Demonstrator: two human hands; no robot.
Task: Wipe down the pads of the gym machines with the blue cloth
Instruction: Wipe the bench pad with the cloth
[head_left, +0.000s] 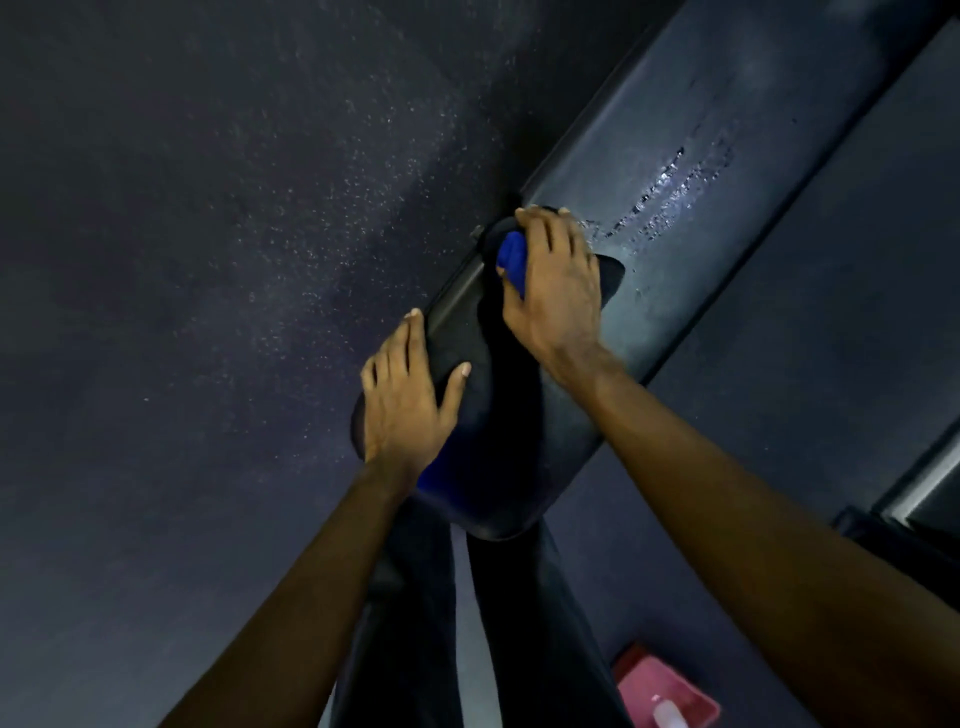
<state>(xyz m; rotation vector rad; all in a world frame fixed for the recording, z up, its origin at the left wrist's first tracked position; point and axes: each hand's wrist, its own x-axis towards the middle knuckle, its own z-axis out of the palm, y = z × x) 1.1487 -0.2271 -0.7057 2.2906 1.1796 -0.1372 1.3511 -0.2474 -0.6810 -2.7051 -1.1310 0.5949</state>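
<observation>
The right hand was bunched over the blue cloth, fingers curled round it and pressing it down where the small seat pad met the long back pad. Only a fold of cloth showed beside the thumb; the rest lay under the palm. The left hand lay open on the seat pad's near left edge, fingers straight along the side and thumb spread across the top, holding nothing, apparently steadying the pad.

The cloth looked soft, light and limp, so it would likely wad up and slip unless held flat under a spread palm; gathering it in the middle, as here, seemed the safest hold. The pads looked smooth and firm. Wet streaks shone on the back pad just beyond the right hand, so that surface was probably slick and not yet wiped dry.

The back pad ran away up and right with open length for long strokes. Its left edge dropped to the speckled floor, and a narrow gap sat at the joint between the pads, where the cloth could snag. The person's legs stood against the seat's near end. A pink tray holding a bottle sat on the floor near the right leg, well apart from the hands.
</observation>
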